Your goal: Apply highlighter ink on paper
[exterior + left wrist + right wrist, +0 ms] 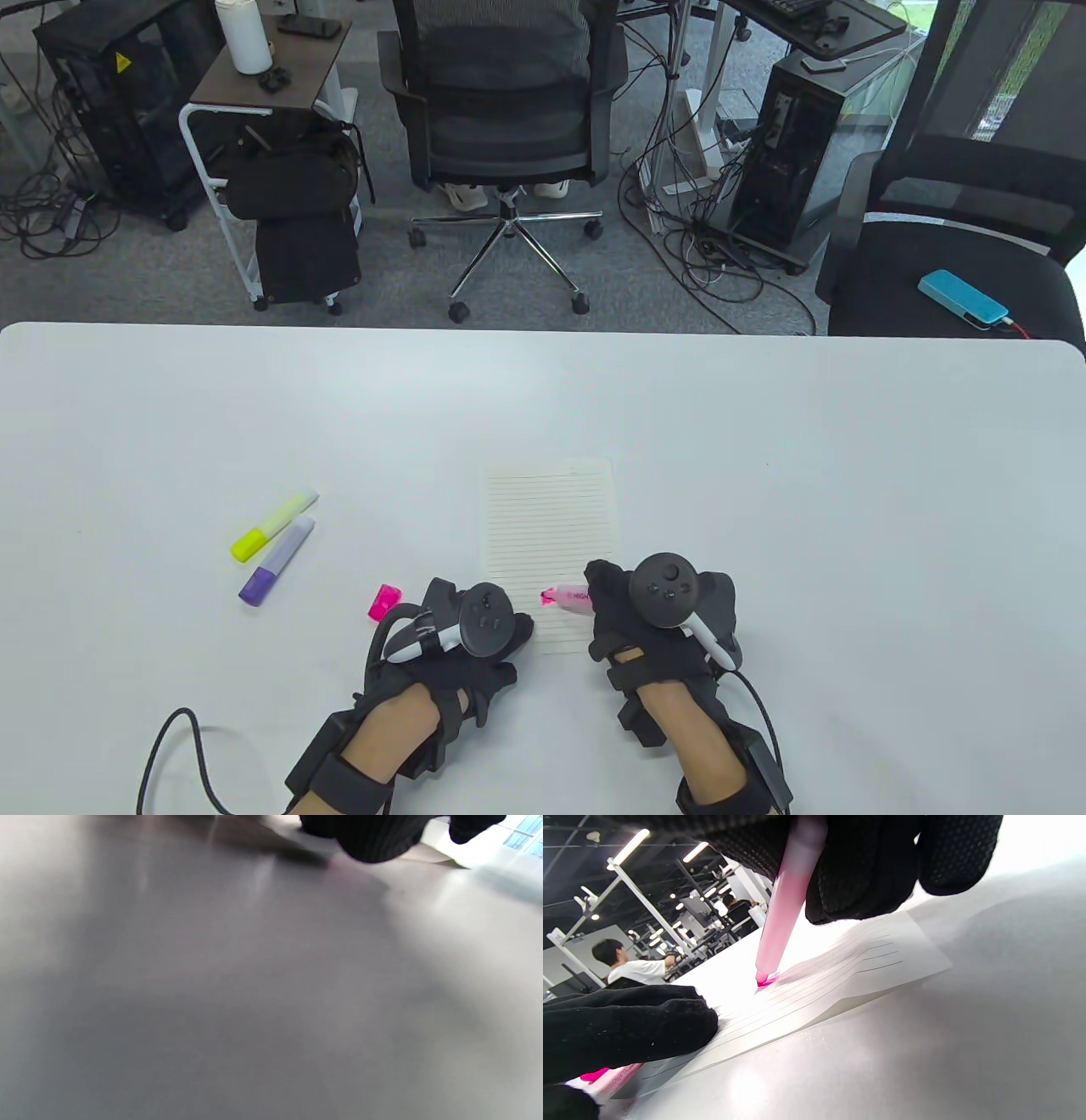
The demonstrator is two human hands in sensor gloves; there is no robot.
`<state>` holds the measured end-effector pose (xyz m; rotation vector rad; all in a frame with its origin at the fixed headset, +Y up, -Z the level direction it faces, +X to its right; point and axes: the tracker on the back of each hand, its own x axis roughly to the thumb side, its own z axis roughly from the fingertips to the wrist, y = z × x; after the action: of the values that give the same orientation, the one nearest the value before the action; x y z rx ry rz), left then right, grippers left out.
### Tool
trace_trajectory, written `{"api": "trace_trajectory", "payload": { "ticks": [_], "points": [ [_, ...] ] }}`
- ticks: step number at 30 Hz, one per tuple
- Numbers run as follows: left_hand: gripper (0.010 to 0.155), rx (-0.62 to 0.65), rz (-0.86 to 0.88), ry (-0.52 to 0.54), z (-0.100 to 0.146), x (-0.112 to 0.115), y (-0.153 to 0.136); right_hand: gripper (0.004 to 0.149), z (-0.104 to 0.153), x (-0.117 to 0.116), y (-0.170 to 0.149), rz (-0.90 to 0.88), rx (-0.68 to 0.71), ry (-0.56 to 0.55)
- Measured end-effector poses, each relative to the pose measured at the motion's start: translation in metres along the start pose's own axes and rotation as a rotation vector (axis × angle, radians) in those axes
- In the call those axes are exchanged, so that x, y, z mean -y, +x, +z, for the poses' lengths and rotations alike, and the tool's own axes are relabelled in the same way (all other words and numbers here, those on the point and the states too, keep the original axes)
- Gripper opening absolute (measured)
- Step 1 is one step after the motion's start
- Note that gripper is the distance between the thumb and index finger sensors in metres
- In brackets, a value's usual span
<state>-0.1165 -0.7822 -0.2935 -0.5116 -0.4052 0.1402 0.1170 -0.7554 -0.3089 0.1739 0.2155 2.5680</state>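
A lined sheet of paper (550, 518) lies on the white table (764, 475). My right hand (624, 607) grips an uncapped pink highlighter (567, 595), its tip touching the paper's lower part. In the right wrist view the pink highlighter (785, 921) stands tilted with its tip on the paper (865, 959). My left hand (501, 645) rests on the paper's lower left corner; its fingers (628, 1022) lie flat on the sheet. The left wrist view is blurred, showing only glove (373, 836) and table. The pink cap (383, 602) lies left of my left hand.
A yellow highlighter (271, 526) and a purple highlighter (277, 562) lie capped at the left of the table. Beyond the far edge stand office chairs (509, 110), a cart and computer towers. A cable (182, 755) loops near the front left.
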Motion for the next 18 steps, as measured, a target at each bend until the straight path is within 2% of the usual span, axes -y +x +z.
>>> {"api": "trace_trajectory", "payload": {
  "ticks": [6,13,18],
  "points": [
    [0.066,0.0,-0.001,0.0,0.0,0.0001,-0.0001,0.039,-0.0006,-0.0017,0.0005,0.004,0.01,-0.039],
    [0.066,0.0,0.0,0.0,0.0002,0.0001,0.0,0.038,0.0023,0.0024,0.0013,-0.005,0.004,-0.019],
    [0.066,0.005,0.0,0.002,0.0002,0.0001,-0.0004,0.039,0.0055,0.007,-0.0013,-0.082,0.031,-0.083]
  ]
}}
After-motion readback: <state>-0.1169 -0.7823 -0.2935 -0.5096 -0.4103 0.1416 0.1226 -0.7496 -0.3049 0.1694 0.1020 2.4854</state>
